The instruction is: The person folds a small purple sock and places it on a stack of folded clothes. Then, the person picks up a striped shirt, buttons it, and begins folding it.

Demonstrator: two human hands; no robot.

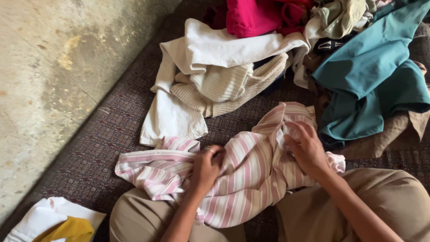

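Both hands, left hand (pixel 205 169) and right hand (pixel 308 150), clutch the striped shirt (pixel 251 175).

A dark patterned mat (pixel 112 134) covers the floor from lower left to upper right. On it lie a pink-striped shirt (pixel 242 175) at centre, a white cloth (pixel 172 116) above it, a teal garment (pixel 371 76) at right, and a pile of clothes (pixel 277 18) at top.
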